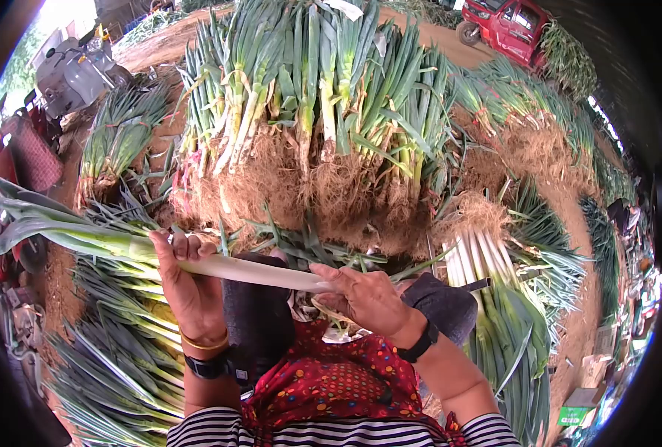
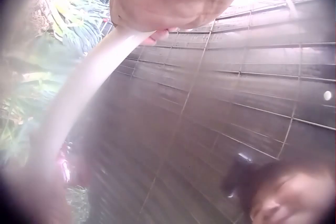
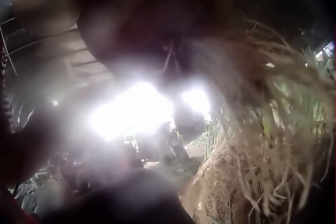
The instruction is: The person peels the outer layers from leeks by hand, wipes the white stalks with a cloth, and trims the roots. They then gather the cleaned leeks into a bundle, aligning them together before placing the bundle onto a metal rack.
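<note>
A long green onion (image 1: 253, 273) lies across my lap, its green leaves to the left and its peeled-looking white shank to the right. My left hand (image 1: 189, 287) grips it where the green turns white, thumb and fingers wrapped around. My right hand (image 1: 368, 298) pinches its white root end between thumb and fingers. In the left wrist view the white shank (image 2: 89, 77) runs down from the left hand (image 2: 173, 1). The right wrist view is dark and blurred, with pale stringy roots (image 3: 283, 166) at the right.
Upright bundles of green onions (image 1: 323, 82) with matted roots stand ahead. A pile of green onions (image 1: 122, 335) lies at the left, and cleaned white ones (image 1: 484, 261) at the right. A red vehicle (image 1: 506, 26) and a green box (image 1: 573, 416) are farther off.
</note>
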Motion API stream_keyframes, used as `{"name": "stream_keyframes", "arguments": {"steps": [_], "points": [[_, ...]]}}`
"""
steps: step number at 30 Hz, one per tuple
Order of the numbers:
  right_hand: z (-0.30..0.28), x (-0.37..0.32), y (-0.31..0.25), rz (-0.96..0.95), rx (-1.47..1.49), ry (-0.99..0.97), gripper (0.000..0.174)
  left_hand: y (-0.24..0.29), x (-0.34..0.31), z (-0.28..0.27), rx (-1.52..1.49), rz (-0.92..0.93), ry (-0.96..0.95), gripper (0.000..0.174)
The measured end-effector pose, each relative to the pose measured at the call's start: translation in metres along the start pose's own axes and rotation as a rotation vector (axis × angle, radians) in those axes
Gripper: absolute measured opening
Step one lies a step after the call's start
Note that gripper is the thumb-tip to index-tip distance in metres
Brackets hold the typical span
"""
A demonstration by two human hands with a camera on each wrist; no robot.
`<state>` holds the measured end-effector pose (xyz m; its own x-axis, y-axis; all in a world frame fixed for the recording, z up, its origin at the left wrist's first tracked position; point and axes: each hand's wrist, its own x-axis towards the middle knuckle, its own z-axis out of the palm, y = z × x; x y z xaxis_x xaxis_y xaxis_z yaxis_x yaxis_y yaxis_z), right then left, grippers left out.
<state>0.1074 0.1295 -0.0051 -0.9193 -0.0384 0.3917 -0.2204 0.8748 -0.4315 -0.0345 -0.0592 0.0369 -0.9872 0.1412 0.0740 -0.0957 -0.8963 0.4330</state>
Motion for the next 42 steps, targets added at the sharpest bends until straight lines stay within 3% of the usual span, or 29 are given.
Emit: {"name": "stream_keyframes", "arguments": {"steps": [7, 9, 12, 15, 19, 24, 30, 37, 40, 42], "points": [[0.004, -0.005, 0.003, 0.062, 0.096, 0.039, 0.030, -0.004, -0.006, 0.005, -0.016, -0.002, 0.018, 0.020], [0.004, -0.007, 0.003, 0.090, 0.206, 0.060, 0.019, -0.004, -0.008, 0.006, 0.008, 0.001, -0.028, 0.018], [0.007, -0.009, 0.000, 0.131, 0.187, 0.073, 0.017, -0.004, -0.009, 0.006, 0.017, -0.007, -0.069, 0.017], [0.007, -0.012, -0.001, 0.222, 0.171, -0.038, 0.019, -0.006, -0.014, 0.010, 0.084, 0.004, -0.115, 0.015], [0.016, -0.019, 0.006, 0.280, 0.176, -0.045, 0.021, -0.009, -0.016, 0.011, 0.116, 0.003, -0.186, 0.013], [0.010, -0.022, 0.008, 0.325, 0.553, -0.081, 0.029, -0.007, -0.012, 0.015, 0.125, -0.018, -0.215, 0.013], [-0.019, -0.021, -0.004, 0.371, 0.586, -0.202, 0.024, -0.003, -0.003, 0.013, 0.059, -0.011, -0.314, 0.013], [-0.014, -0.026, -0.003, 0.350, 0.586, -0.282, 0.022, -0.005, -0.004, 0.022, -0.021, -0.067, -0.415, 0.015], [-0.004, -0.032, 0.002, 0.349, 0.709, -0.341, 0.021, -0.004, -0.002, 0.026, -0.069, -0.125, -0.510, 0.016], [0.005, -0.036, 0.009, 0.220, 0.964, -0.496, 0.023, -0.002, 0.002, 0.031, -0.120, -0.174, -0.574, 0.017]]}}
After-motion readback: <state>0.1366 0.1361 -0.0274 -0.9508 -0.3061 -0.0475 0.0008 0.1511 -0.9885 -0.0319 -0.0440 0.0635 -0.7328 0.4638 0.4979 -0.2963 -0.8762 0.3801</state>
